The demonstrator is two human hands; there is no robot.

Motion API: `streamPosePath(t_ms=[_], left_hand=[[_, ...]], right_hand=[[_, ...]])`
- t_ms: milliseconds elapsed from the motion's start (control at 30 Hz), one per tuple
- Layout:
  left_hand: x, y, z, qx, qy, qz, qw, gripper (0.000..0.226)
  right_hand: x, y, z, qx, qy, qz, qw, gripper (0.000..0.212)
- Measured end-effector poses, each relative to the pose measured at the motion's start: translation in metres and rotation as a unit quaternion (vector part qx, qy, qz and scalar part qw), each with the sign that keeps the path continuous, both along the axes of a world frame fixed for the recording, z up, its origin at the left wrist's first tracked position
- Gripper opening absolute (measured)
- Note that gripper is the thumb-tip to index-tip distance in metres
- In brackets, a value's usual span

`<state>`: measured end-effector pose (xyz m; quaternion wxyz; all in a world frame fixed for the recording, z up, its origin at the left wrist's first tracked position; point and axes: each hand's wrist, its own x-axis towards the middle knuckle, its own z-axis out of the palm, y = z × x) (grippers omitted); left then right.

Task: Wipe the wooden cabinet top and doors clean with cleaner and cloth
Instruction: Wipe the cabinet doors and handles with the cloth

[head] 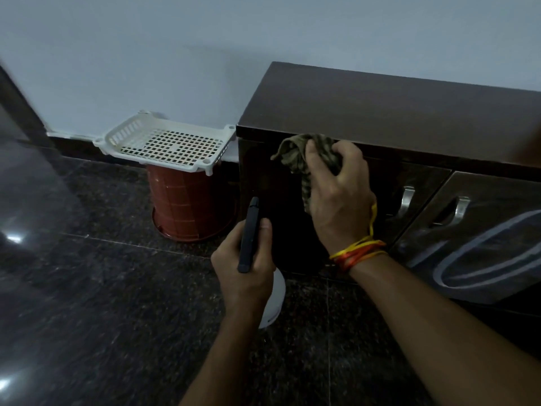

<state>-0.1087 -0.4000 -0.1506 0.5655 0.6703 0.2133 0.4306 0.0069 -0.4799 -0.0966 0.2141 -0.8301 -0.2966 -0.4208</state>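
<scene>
From the head view: gripping a bunched olive patterned cloth (307,158) in the right hand (339,200), fingers curled tight round it, and pressing it against the upper part of the leftmost door (272,200) of the dark wooden cabinet (395,112), just under the front lip of the top. Holding, in the left hand (244,265), a dark slim sprayer head (248,234) with fingers wrapped round it and thumb lying along its side, a white bottle body (276,300) showing beneath the palm; probably the cleaner, kept near the door, low and to the left of the cloth. Wearing red and yellow threads (355,253) round the right wrist. Standing to the left by the wall: a white slotted basket (164,142) resting on an upturned red bucket (187,200). Showing further right: two metal door handles (407,199). Judging the step as wiping the door front, with the doors to the right apparently not yet reached. Next calling for firm strokes down the panel, then shifting right, working round the handles.
</scene>
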Motion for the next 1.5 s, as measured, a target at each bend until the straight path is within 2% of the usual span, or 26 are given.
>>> streamPosePath(t_ms=[200,400,600,867,967,1133,1267,1433,1500], left_hand=[[-0.004,0.002,-0.002,0.001,-0.003,0.007,1.000,0.035],[-0.006,0.007,-0.001,-0.002,-0.005,0.013,1.000,0.036],[-0.014,0.012,-0.006,0.011,0.000,0.024,1.000,0.038],[-0.015,0.025,0.000,0.015,-0.019,0.032,0.999,0.033],[-0.015,0.029,-0.001,0.014,-0.026,0.034,0.999,0.038],[-0.017,0.030,-0.002,0.020,-0.020,0.040,0.999,0.041],[-0.019,0.030,-0.002,0.017,-0.023,0.035,0.999,0.040],[-0.017,0.029,-0.004,0.013,-0.028,0.033,0.999,0.039],[-0.014,0.026,-0.005,0.008,-0.029,0.032,0.999,0.040]], right_hand=[[-0.005,0.041,0.006,-0.069,-0.017,0.043,0.997,0.036],[0.000,0.034,0.001,-0.078,-0.037,0.027,0.996,0.037],[-0.014,0.064,0.012,-0.118,-0.033,0.050,0.991,0.036],[-0.008,0.049,0.005,-0.110,-0.028,0.038,0.993,0.039],[-0.011,0.057,0.007,-0.106,-0.026,0.037,0.993,0.036],[-0.016,0.067,0.005,-0.123,-0.018,0.041,0.991,0.039],[-0.021,0.054,-0.009,-0.179,-0.010,0.057,0.982,0.040],[-0.013,0.062,0.009,-0.102,-0.014,0.062,0.993,0.039],[-0.011,0.062,0.010,-0.106,-0.019,0.070,0.992,0.043]])
